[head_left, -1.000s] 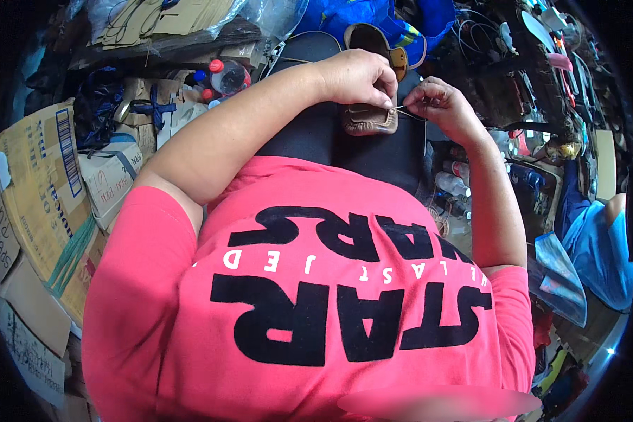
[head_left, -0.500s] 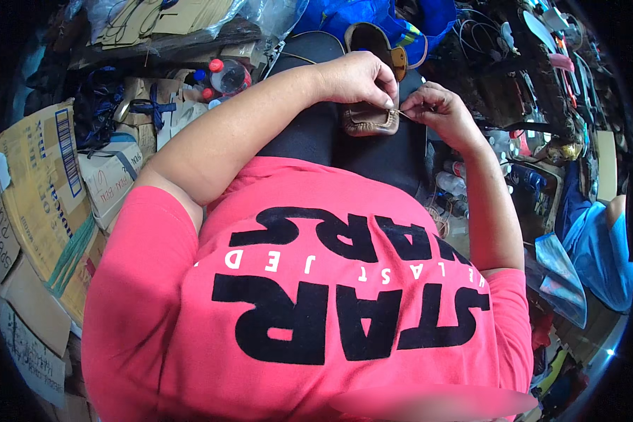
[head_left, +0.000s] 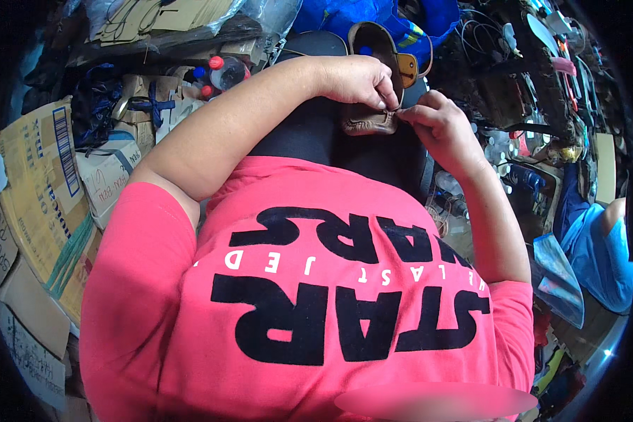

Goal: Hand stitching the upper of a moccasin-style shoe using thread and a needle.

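A brown leather moccasin (head_left: pixel 370 125) lies across my dark-clad lap, its gathered toe toward me. From the left, my left hand (head_left: pixel 362 82) reaches over the shoe, its fingers bent and pinching the edge of the upper near the toe seam. My right hand (head_left: pixel 439 130) is at the right side of that seam, thumb and forefinger pressed together on what looks like a thin thread. Both sets of fingertips almost meet at the seam. Any needle is too small to make out. A tan leather flap (head_left: pixel 407 69) sits beside the shoe's opening.
Cardboard boxes (head_left: pixel 32 204) and a bottle with a red cap (head_left: pixel 228 72) stand at my left. Beyond the shoe is a blue bag (head_left: pixel 429 28). Cluttered shelving (head_left: pixel 534 84) fills the right, with another person's blue clothing (head_left: pixel 601 257) below it.
My right hand has drawn in close to the seam, where a short pale thread stretched from it before. My left hand stays on the shoe, its fingers shifted slightly.
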Motion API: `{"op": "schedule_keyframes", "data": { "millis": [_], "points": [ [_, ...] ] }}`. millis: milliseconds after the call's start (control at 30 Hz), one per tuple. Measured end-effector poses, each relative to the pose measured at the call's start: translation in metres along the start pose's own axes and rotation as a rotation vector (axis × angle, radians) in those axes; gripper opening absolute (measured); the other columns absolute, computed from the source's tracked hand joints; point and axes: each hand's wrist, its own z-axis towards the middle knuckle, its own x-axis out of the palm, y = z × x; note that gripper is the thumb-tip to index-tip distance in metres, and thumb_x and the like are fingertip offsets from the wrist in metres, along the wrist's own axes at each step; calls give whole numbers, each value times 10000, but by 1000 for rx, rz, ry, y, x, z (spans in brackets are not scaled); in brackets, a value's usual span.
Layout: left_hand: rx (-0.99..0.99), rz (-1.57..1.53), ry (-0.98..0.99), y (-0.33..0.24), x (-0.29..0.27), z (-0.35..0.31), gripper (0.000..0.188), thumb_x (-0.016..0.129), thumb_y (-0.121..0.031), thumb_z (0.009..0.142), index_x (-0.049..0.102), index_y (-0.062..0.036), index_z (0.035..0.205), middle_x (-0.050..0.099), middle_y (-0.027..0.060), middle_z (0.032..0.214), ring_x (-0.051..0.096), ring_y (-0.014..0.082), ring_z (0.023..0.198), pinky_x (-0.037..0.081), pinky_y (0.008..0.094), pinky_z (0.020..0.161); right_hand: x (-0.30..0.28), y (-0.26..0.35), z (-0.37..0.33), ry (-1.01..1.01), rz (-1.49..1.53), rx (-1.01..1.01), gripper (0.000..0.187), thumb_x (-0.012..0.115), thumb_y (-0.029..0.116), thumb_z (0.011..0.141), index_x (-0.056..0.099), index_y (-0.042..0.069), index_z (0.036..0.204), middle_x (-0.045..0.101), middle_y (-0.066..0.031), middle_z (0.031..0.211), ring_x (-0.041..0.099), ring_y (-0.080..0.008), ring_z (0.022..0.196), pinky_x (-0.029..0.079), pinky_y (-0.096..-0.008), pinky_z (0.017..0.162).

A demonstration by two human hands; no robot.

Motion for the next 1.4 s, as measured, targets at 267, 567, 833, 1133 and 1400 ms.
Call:
{"op": "schedule_keyframes", "data": {
  "millis": [267, 567, 833, 1133, 1400],
  "points": [
    [84, 177, -125, 8, 3, 7, 289, 725, -101, 695, 704, -73, 982, 631, 107, 886, 609, 253, 868, 473, 344, 782, -5, 23, 24, 182, -388, -122, 202, 558, 47, 750, 683, 124, 888, 567, -120, 837, 595, -325, 817, 463, -410, 756],
    [33, 177, -245, 4, 9, 9, 229, 750, -94, 657, 702, -71, 880, 652, 113, 839, 640, 276, 804, 496, 350, 726, 13, 3, 19, 74, -37, 48, 105, 653, 5, 756, 664, 41, 854, 606, -122, 824, 626, -298, 791, 504, -360, 694],
    [22, 469, -614, -11, 60, -52, 200, 655, -176, 805, 612, -83, 978, 605, 105, 951, 619, 312, 869, 496, 417, 767, 0, -15, -16, 62, 827, 672, 237, 649, 266, 879, 660, 31, 853, 502, 30, 676, 450, -64, 615, 357, -219, 565],
    [-433, 642, -541, -20, -11, -102, 306, 572, -301, 915, 617, -12, 826, 607, 97, 884, 594, 264, 860, 470, 352, 728, -61, -97, -115, -264, 1456, 373, 524, 523, 299, 957, 387, 54, 1399, 372, 84, 601, 316, -22, 472, 290, -199, 494],
    [340, -1437, -617, -29, 23, -46, 442, 378, -340, 1002, 382, -138, 609, 609, 88, 782, 582, 187, 842, 414, 315, 836, 31, -90, -82, 90, 360, 713, 360, 601, 350, 915, 657, -2, 868, 584, -34, 674, 488, -102, 647, 421, -278, 614]
  ]
}}
